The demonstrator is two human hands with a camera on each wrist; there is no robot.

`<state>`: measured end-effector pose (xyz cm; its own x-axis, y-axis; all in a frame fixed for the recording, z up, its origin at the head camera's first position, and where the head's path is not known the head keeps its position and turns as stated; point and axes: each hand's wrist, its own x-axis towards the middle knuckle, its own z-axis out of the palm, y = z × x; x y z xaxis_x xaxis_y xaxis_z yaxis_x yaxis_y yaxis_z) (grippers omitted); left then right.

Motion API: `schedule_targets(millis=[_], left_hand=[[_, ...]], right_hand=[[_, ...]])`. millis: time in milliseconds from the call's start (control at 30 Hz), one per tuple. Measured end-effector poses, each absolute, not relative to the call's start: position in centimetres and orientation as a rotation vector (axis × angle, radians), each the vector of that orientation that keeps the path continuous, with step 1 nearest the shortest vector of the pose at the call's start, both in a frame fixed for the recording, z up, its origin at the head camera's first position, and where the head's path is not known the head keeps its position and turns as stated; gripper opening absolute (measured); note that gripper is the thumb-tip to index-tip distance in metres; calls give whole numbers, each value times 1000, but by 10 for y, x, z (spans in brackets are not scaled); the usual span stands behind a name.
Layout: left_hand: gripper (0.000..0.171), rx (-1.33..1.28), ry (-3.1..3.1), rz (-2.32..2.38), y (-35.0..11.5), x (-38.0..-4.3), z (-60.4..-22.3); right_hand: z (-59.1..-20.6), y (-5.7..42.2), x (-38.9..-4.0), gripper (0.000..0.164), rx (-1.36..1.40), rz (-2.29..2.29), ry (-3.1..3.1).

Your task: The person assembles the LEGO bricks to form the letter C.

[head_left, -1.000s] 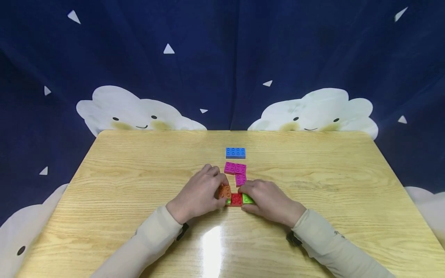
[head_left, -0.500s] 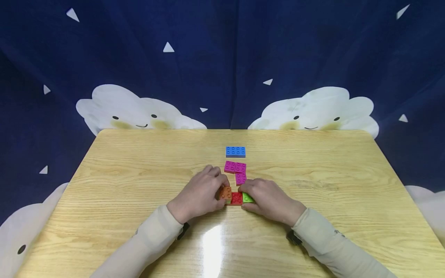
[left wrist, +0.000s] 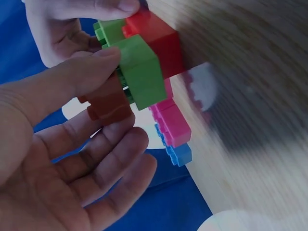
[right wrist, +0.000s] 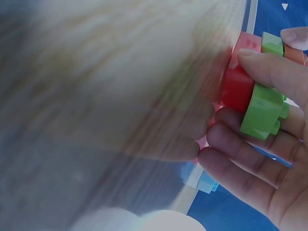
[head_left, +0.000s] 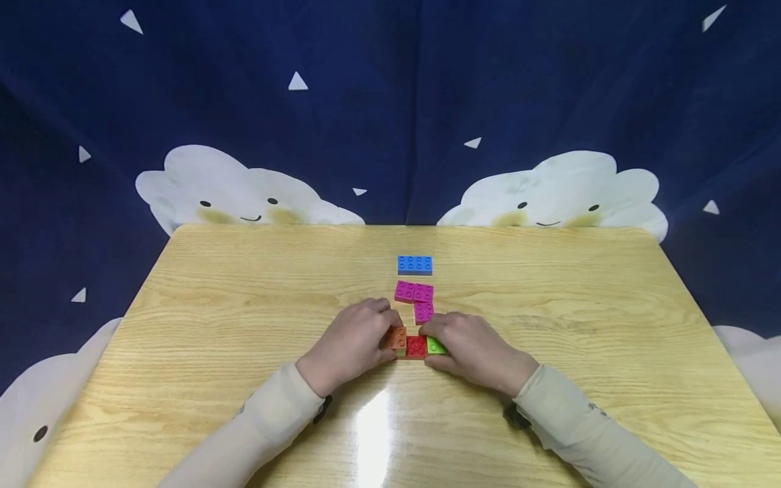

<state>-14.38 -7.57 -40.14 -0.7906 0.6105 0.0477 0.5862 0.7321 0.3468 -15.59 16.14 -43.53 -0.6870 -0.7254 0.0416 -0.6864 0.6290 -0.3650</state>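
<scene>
In the head view, my left hand [head_left: 350, 346] pinches an orange toy building brick [head_left: 399, 336] between thumb and fingers. The left wrist view shows this orange brick [left wrist: 109, 102] over a green brick [left wrist: 142, 72], with a narrow gap and studs visible between them. That green brick sits on the left end of a red brick [head_left: 416, 347]. At the red brick's right end sits a second green brick [head_left: 435, 346]. My right hand [head_left: 478, 352] grips the red brick there, its thumb pressed on the red side in the right wrist view; fingers curl behind.
Behind the hands, three pink bricks [head_left: 424, 312] lie close together on the wooden table [head_left: 244, 285]. Farther back is a longer blue brick [head_left: 415, 264]. A dark blue curtain [head_left: 390, 115] with white clouds hangs beyond the table's far edge.
My left hand has shifted slightly down and right, and the orange brick has turned a little with it over the green one. My right hand stays about where it was on the red brick.
</scene>
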Motion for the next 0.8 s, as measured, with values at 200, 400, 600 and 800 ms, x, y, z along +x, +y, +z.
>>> schedule_targets(millis=[200, 400, 600, 800], left_hand=[[32, 1017, 2884, 518, -76, -142, -403], [31, 1029, 2894, 528, -76, -140, -405], [26, 1014, 2882, 571, -74, -141, -406], [24, 1001, 2852, 620, -74, -142, -408]], right_hand=[[-433, 161, -155, 32, -1186, -540, 2734], [-435, 161, -155, 32, -1211, -535, 2748], [-436, 161, -155, 31, -1220, -542, 2748], [-436, 160, -155, 33, -1224, -532, 2754]])
